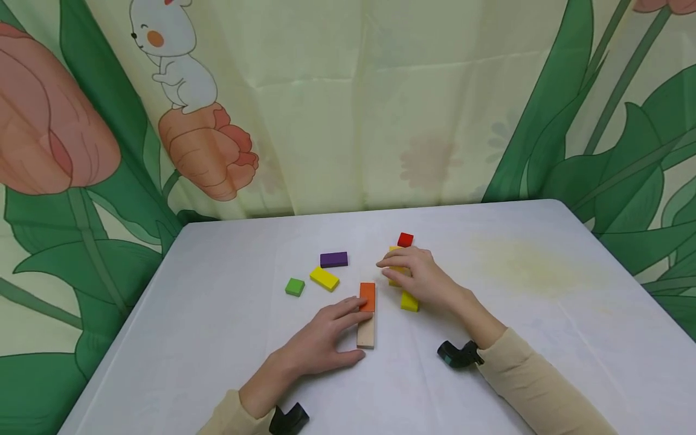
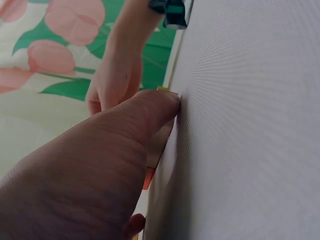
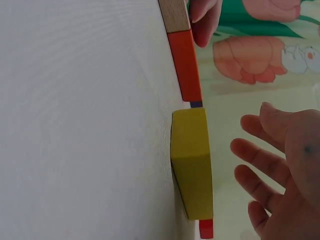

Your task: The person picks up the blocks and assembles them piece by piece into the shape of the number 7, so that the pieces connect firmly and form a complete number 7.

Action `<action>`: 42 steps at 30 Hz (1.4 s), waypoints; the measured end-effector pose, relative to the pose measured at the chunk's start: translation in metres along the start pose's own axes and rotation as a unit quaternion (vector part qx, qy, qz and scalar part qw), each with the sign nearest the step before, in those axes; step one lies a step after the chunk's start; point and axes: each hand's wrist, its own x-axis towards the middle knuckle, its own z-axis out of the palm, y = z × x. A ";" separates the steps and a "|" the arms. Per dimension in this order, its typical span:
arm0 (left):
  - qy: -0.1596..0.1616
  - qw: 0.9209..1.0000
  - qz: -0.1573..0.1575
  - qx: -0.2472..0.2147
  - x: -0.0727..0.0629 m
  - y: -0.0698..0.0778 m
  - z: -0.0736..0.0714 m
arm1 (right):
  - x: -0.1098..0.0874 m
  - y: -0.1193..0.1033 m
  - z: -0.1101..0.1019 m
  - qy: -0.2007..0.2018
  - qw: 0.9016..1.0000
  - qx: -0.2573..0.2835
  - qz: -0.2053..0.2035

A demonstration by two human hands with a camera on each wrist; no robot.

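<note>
Open flanks, crowded middle

Wide room lies on the desk right of the right grip, and again from the green block to the left edge; the middle is tight. The orange block and wood block stand end to end as a bar, the left grip filling its left side; a narrow lane parts the bar from the yellow blocks; the right grip hovers over these, barring a descent from above; the red block sits just behind them; the purple block and lone yellow obstruct the far left of the bar; beyond the purple, an open strip runs back to the curtain.
</note>
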 end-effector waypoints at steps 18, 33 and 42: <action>-0.010 1.000 -0.027 0.008 0.001 0.000 0.002 | -0.027 0.012 -0.019 -0.074 0.991 -0.076 0.085; -0.028 0.998 -0.061 -0.004 0.003 0.004 0.001 | -0.035 0.013 -0.020 -0.096 0.988 -0.088 0.081; -0.023 0.998 -0.059 -0.007 0.003 0.004 0.000 | -0.035 0.013 -0.027 -0.078 0.989 -0.087 0.088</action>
